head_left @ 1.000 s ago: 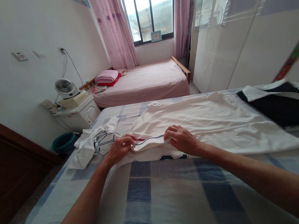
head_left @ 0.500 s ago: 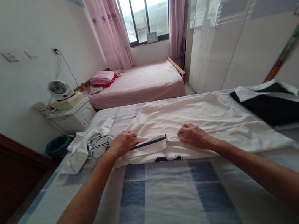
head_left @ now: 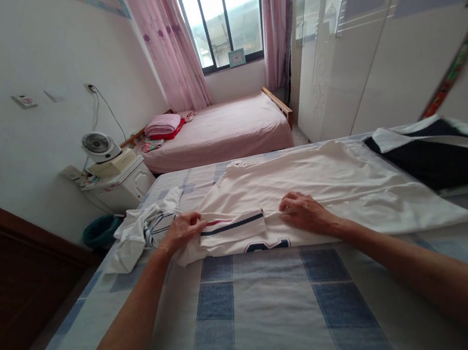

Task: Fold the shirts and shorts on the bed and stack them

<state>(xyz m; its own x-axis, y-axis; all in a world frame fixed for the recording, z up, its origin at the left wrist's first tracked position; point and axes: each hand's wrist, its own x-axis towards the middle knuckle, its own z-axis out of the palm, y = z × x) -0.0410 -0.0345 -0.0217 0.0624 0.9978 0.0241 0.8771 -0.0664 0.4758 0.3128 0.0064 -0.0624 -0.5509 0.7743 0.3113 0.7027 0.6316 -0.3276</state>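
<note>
Fingers half-curled, their grip impossible to tell, the left hand (head_left: 184, 231) and right hand (head_left: 306, 213) touch a white shirt (head_left: 306, 174) on checked cloth (head_left: 275, 306), a pink bed (head_left: 227, 134) at the far side.

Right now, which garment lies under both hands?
The white shirt spread across the middle; the bunched white garment lies left of it, the black-and-white garment right of it.

Left grip (head_left: 182, 231), right grip (head_left: 305, 212) apart
</note>
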